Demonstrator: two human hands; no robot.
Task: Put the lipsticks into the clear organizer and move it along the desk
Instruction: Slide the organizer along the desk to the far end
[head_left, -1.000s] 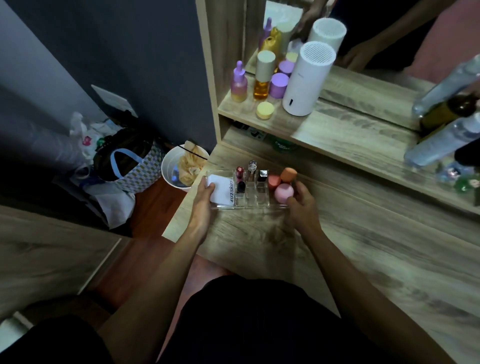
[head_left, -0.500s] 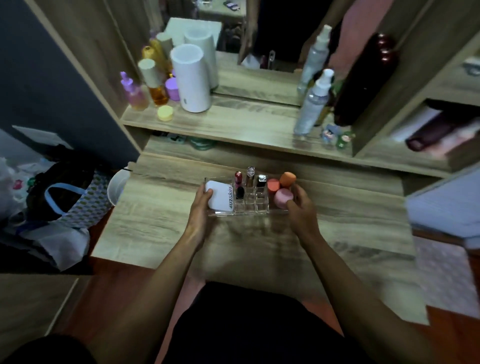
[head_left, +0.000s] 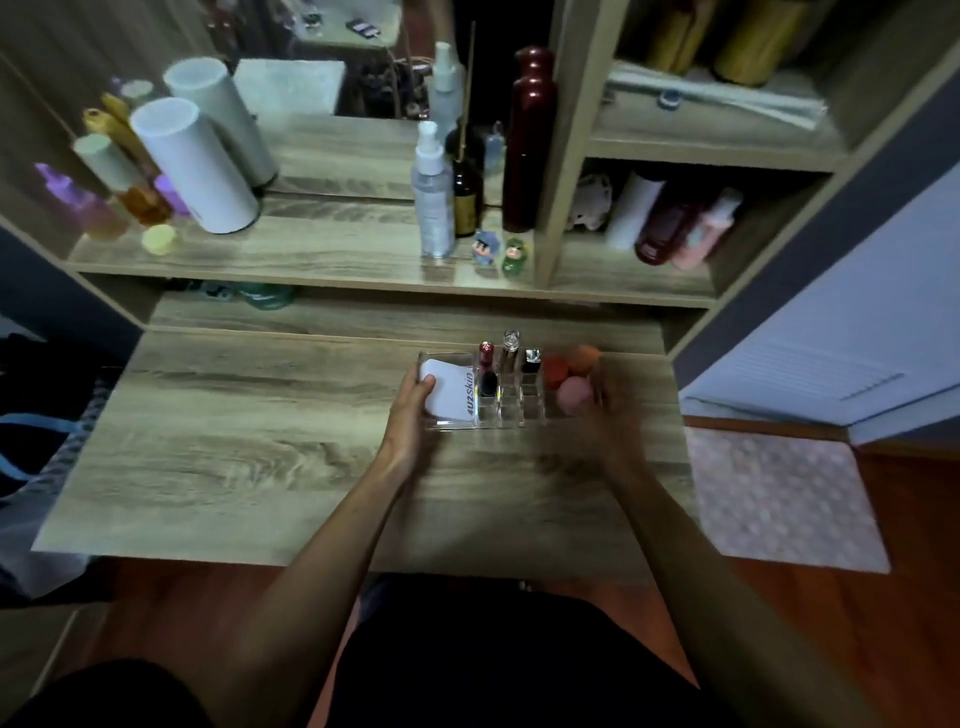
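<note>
Left hand grips clear organizer left end on table; right hand blurred at right end, grip unclear; lipsticks upright inside.

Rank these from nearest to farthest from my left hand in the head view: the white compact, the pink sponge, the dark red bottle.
1. white compact, under the left hand
2. pink sponge, organizer's right end
3. dark red bottle, up on the shelf

We see our right hand smeared by motion blur, so its grip on the clear organizer cannot be told. Our left hand covers the organizer's left end. The bottles at far left are blurred past reading.
</note>
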